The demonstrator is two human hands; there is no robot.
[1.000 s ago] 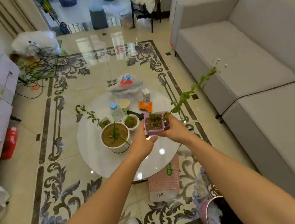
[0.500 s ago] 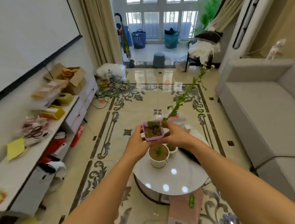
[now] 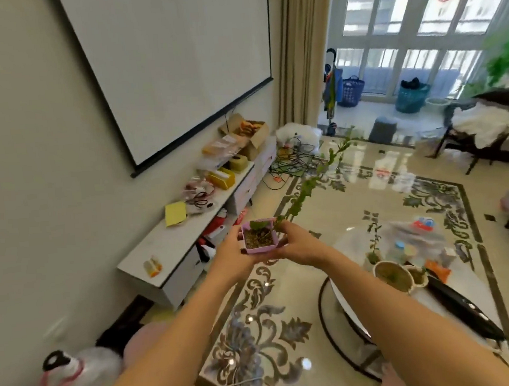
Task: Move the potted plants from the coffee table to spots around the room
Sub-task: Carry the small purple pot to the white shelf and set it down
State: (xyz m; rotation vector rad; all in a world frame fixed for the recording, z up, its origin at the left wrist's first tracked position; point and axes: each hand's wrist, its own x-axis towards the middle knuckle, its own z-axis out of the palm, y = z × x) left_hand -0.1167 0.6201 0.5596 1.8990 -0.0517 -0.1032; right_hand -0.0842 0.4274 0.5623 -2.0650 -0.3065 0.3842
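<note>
A small square pink pot [image 3: 260,240] with brown soil and a long green stem leaning up to the right is held in the air between both hands. My left hand [image 3: 232,252] grips its left side and my right hand [image 3: 297,244] cups its right side. The pot hangs above the patterned floor, left of the round white coffee table [image 3: 456,301]. On that table stand a large white pot [image 3: 392,275] with a small green plant, a smaller white pot [image 3: 418,277] beside it, and a thin leafy plant [image 3: 372,241] behind them.
A long white TV cabinet [image 3: 172,245] runs along the left wall under a projector screen, cluttered with boxes, a yellow paper and small items. A dark remote, bottles and bags lie on the table. Cables lie on the floor near the curtain. Bags sit at lower left.
The view has swung left, from the table and sofa to the wall with the cabinet. Both hands carried the pink pot off the table and to the left of it.
</note>
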